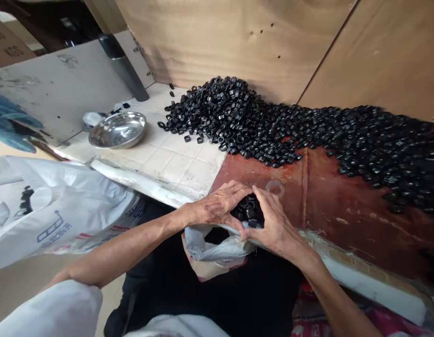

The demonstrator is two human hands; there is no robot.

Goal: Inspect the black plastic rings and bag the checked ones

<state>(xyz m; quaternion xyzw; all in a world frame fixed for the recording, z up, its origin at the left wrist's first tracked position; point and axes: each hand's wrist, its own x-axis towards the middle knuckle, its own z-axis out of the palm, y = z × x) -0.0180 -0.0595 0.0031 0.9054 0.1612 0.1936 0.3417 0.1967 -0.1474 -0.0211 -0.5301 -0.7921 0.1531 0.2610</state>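
At the table's front edge, my left hand (222,204) and my right hand (271,217) curve toward each other, thumbs and fingertips meeting in a ring. Between them sits a small heap of black plastic rings (247,209), enclosed by both palms. Right below hangs a bag with a grey-white lining (206,248), its mouth gaping at the edge under my hands. What lies in the bag is too dark to make out. Past my fingertips, a large pile of similar black rings (231,112) spreads over the tabletop, running far to the right.
A shallow steel bowl (118,131) stands on the tiled part at left, near a dark bottle (123,68). Wooden boards (238,42) wall off the back. A large white sack (62,210) fills the left side, below a blue glove (13,117). The red-brown surface (269,171) lies ahead.
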